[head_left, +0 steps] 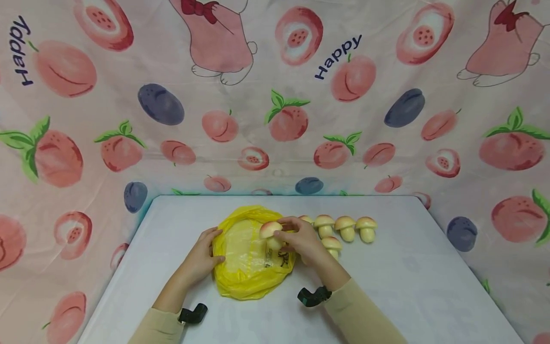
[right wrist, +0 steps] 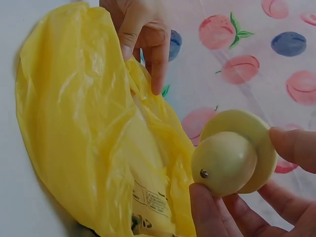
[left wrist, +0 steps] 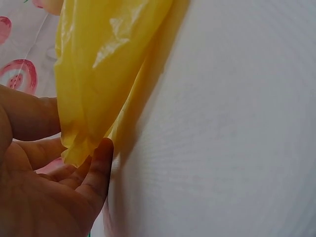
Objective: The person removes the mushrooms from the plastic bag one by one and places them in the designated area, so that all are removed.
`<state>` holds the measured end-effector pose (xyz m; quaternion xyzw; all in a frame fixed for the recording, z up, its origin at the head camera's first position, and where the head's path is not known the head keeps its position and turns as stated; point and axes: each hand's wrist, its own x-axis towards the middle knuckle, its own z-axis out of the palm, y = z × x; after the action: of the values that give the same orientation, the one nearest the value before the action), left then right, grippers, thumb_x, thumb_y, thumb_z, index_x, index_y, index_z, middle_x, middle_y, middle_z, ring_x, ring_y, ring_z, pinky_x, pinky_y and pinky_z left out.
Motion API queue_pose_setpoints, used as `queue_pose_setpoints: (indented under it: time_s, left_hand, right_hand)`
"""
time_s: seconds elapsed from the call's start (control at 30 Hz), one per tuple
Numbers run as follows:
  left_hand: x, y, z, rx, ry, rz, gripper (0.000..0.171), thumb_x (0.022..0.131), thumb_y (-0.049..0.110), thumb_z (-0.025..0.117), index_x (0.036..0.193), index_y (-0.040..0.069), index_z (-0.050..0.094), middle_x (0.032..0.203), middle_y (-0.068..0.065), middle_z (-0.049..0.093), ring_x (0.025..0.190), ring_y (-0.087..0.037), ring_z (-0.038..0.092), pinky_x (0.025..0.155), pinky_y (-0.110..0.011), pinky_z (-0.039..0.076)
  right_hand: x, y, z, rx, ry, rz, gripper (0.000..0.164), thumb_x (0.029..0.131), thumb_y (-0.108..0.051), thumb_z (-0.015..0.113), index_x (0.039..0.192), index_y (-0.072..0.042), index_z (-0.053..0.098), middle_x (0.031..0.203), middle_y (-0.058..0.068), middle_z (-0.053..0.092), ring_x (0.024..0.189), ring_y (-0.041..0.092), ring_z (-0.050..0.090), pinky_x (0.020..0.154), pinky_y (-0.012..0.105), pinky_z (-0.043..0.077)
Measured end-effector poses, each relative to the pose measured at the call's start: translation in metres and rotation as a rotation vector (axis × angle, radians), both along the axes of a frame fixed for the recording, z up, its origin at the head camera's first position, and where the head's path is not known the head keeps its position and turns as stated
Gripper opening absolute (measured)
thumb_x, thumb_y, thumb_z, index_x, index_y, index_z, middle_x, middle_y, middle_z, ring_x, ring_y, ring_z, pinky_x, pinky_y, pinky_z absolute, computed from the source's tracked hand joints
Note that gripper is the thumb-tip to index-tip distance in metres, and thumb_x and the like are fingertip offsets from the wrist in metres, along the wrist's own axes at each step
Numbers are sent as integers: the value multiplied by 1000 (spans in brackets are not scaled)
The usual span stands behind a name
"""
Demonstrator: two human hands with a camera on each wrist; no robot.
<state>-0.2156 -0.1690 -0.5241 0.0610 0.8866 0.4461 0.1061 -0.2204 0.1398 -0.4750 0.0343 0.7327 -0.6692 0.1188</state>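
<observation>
A yellow plastic bag [head_left: 241, 283] sits on the white table with its mouth spread open and printed lettering inside. My left hand [head_left: 198, 262] pinches the bag's left rim between thumb and fingers; the left wrist view shows the thin film [left wrist: 101, 69] at the fingertips. My right hand [head_left: 308, 244] holds a toy mushroom [head_left: 269, 230] over the right part of the bag's mouth. In the right wrist view, thumb and fingers grip the mushroom [right wrist: 227, 160] by its cap and stem, the rounded stem end facing the camera.
Right of the bag, several more mushrooms [head_left: 345, 228] stand in a row, with another mushroom [head_left: 332, 244] in front, partly behind my right hand. A fruit-printed cloth [head_left: 258, 157] hangs behind the table [head_left: 408, 286]. Each wrist wears a black camera [head_left: 314, 296].
</observation>
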Motion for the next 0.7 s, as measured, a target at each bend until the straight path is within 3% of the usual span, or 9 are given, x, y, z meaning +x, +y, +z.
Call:
queue_pose_setpoints:
  time_s: [0.3, 0.7]
  left_hand:
    - [1, 0, 1, 5, -4, 2, 75, 99, 3, 71, 166, 4, 37, 179, -15, 18, 166, -44, 21, 131, -60, 25]
    - [1, 1, 1, 11, -12, 7, 76, 98, 2, 71, 166, 4, 37, 179, -15, 18, 166, -44, 22, 130, -59, 27]
  right_hand:
    - [1, 17, 3, 23, 8, 4, 45, 97, -18, 79, 140, -8, 68, 136, 20, 63, 103, 24, 70, 87, 49, 67]
    - [9, 44, 18, 66, 37, -27, 50, 99, -23, 78, 144, -7, 64, 140, 22, 60, 98, 23, 73, 88, 47, 68]
